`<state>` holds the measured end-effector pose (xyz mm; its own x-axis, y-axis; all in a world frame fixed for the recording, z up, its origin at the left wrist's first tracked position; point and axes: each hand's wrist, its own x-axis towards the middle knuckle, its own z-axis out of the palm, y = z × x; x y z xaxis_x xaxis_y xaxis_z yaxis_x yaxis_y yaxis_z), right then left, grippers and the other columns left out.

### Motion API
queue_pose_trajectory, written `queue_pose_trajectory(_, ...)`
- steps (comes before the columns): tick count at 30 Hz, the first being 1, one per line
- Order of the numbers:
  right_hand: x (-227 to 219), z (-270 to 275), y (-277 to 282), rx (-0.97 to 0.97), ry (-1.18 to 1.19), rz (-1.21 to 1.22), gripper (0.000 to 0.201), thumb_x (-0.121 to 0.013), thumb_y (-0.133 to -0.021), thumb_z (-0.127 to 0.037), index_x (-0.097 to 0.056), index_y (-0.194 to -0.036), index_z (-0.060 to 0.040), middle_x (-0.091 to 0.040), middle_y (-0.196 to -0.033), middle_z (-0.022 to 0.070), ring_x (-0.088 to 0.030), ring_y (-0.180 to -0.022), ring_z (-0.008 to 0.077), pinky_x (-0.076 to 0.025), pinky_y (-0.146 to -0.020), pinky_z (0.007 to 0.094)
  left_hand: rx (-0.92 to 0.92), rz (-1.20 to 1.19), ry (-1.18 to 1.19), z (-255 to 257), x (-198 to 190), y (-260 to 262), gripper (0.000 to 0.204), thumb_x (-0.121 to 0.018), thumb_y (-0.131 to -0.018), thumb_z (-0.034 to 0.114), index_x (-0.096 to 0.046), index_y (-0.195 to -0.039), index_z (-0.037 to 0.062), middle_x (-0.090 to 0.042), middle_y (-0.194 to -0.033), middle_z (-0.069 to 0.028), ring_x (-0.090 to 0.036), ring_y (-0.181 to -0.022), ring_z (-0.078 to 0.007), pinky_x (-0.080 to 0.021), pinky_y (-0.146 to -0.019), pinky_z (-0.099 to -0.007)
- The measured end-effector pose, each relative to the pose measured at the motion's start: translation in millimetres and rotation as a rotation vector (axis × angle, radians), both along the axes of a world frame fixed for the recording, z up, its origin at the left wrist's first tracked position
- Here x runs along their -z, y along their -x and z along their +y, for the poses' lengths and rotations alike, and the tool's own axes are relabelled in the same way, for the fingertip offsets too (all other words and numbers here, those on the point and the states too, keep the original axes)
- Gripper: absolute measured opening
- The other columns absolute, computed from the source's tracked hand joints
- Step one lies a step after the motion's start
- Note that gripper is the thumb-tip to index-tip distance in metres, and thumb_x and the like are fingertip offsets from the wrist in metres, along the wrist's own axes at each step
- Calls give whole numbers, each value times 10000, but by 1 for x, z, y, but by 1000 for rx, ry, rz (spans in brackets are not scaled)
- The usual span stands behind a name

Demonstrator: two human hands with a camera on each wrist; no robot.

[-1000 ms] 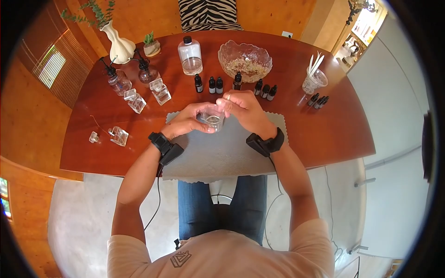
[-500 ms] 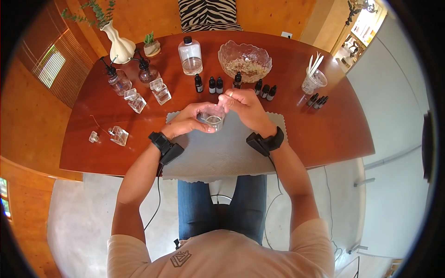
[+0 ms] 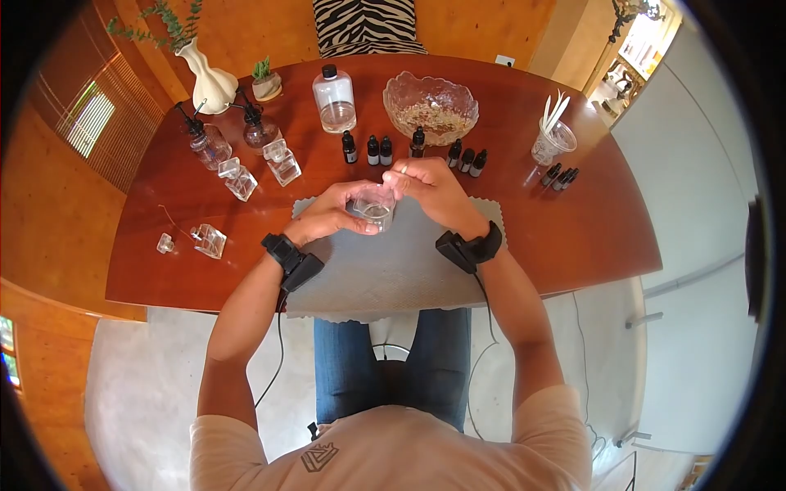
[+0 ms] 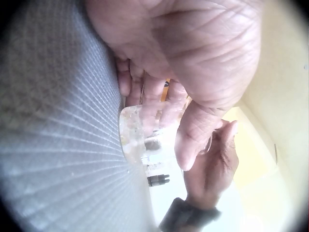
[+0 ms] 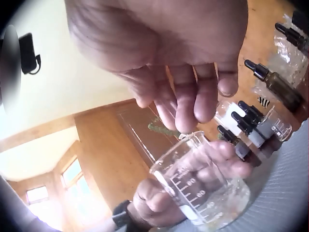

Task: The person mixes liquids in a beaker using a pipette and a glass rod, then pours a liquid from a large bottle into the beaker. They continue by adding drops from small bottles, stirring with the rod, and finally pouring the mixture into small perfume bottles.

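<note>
My left hand (image 3: 327, 217) holds a small clear glass beaker (image 3: 377, 216) low over the grey mat (image 3: 368, 274), thumb on the near side and fingers around the far side. White measuring marks show on its wall in the right wrist view, with a little clear liquid at the bottom. Above the rim, my right hand (image 3: 435, 195) has its thumb and fingertips drawn together in a pinch, the other fingers curled. Between them a thin clear rod (image 5: 169, 107) shows faintly; most of it is hidden by the fingers.
Several black-capped dropper bottles (image 3: 381, 150) stand behind the hands. Farther back are a clear bottle (image 3: 337, 110) and a glass bowl (image 3: 434, 102). Square glass bottles (image 3: 283, 164) and pump bottles (image 3: 211, 146) stand left. A cup (image 3: 550, 147) with white sticks is at right.
The right fingertips shift very slightly above the beaker's rim. The left hand and the beaker stay almost in the same place.
</note>
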<state>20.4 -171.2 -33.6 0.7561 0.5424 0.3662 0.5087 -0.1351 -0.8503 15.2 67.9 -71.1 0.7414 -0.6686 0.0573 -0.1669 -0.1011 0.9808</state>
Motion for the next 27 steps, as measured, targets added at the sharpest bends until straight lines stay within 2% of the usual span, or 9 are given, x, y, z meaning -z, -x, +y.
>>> queue_pose_trajectory(3, -2, 1, 5, -1, -81, 51, 298, -606, -1023, -189, -668, -861, 53, -630, -726, 56, -548, -667, 93, -444, -630, 281, -6, 30, 3, 1, -1, 0, 631, -852, -762, 51, -598, -1340, 36, -667, -1238, -56, -590, -1185, -168, -466, -1032, -338)
queue_pose_trajectory(6, -5, 4, 7, 98, 20, -81, 309, -615, -1020, -201, -663, -838, 44, -622, -707, 64, -541, -651, 94, -434, -607, 284, -4, -10, 1, 0, 3, -1, 627, -849, -763, 51, -600, -1338, 35, -668, -1236, -57, -593, -1181, -168, -465, -1036, -340)
queue_pose_trajectory(9, -4, 5, 8, 8, -51, -25, 336, -657, -980, -220, -625, -768, 38, -561, -631, 61, -506, -585, 101, -405, -526, 311, 3, 32, -3, 1, 0, 0, 629, -851, -762, 54, -599, -1338, 33, -669, -1237, -57, -597, -1175, -167, -464, -1038, -338)
queue_pose_trajectory(12, -4, 7, 8, 97, -24, -132, 325, -634, -1013, -231, -667, -827, 34, -602, -674, 53, -540, -642, 99, -428, -596, 284, 1, -1, 2, 0, -1, 1, 617, -851, -763, 54, -604, -1328, 33, -673, -1226, -53, -601, -1167, -165, -467, -1027, -333)
queue_pose_trajectory(15, -7, 0, 8, -3, -28, 58, 323, -636, -1011, -229, -667, -831, 38, -605, -695, 58, -538, -642, 108, -430, -600, 289, -5, 18, 0, 0, 0, 1, 600, -847, -766, 50, -610, -1317, 36, -676, -1216, -48, -603, -1160, -160, -471, -1018, -328)
queue_pose_trajectory(18, 1, 10, 5, 143, -106, -167, 360, -660, -983, -253, -630, -764, 31, -542, -595, 65, -500, -556, 105, -397, -516, 311, -16, 48, 19, 0, 2, 1, 587, -842, -770, 42, -614, -1311, 42, -676, -1208, -42, -605, -1149, -154, -475, -1010, -326)
queue_pose_trajectory(21, -5, 6, 9, -18, -88, 22, 362, -663, -984, -250, -612, -770, 36, -529, -615, 77, -476, -565, 116, -390, -518, 319, -10, 65, 0, 0, 0, 0, 588, -840, -771, 39, -614, -1314, 44, -677, -1203, -38, -608, -1139, -150, -479, -1004, -326)
queue_pose_trajectory(24, 2, 13, 7, 134, -108, -200, 370, -650, -987, -243, -591, -748, 33, -511, -601, 74, -451, -557, 121, -377, -512, 321, -8, 37, -2, 0, -1, 2, 584, -838, -771, 36, -617, -1311, 43, -678, -1198, -34, -612, -1129, -147, -481, -997, -324)
queue_pose_trajectory(27, -5, 1, 4, -27, 24, 40, 316, -641, -1005, -208, -657, -816, 45, -600, -704, 54, -526, -643, 101, -416, -575, 294, -12, 27, 1, -1, -3, 2, 583, -837, -771, 35, -618, -1312, 42, -678, -1199, -31, -611, -1129, -144, -482, -996, -322)
